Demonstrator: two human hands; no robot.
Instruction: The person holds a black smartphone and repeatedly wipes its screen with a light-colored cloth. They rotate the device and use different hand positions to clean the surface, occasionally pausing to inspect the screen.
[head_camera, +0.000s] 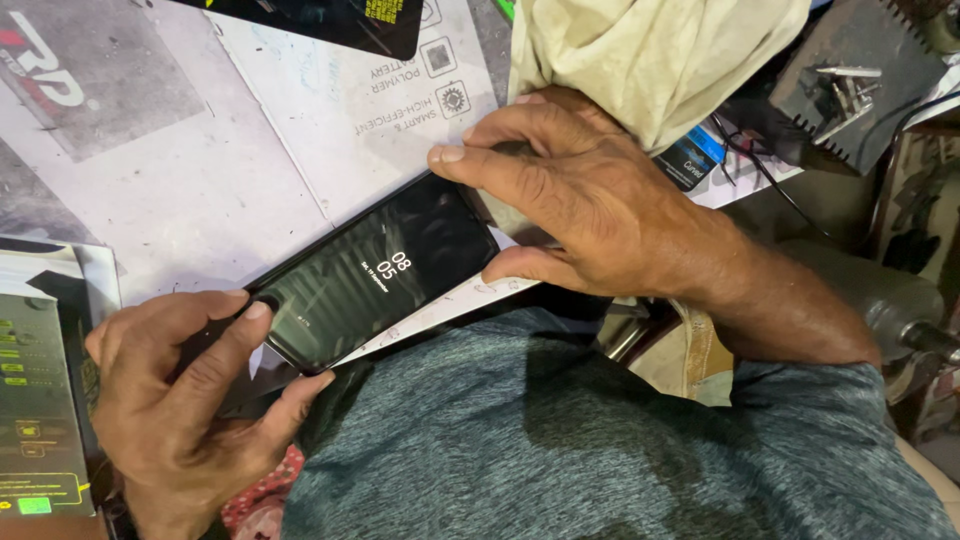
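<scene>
A black smartphone lies at an angle at the near edge of the worktable, its screen lit with white digits. My left hand grips its lower left end, thumb pressed on the glass corner and fingers curled under. My right hand clasps the upper right end, index finger over the top edge and thumb along the near side. A thin white strip runs under the phone's near edge.
The table is covered with a worn grey printed mat. A pale cloth is bunched at the top right. A dark ridged tool block with metal tweezers stands far right. Printed boxes sit at the left edge.
</scene>
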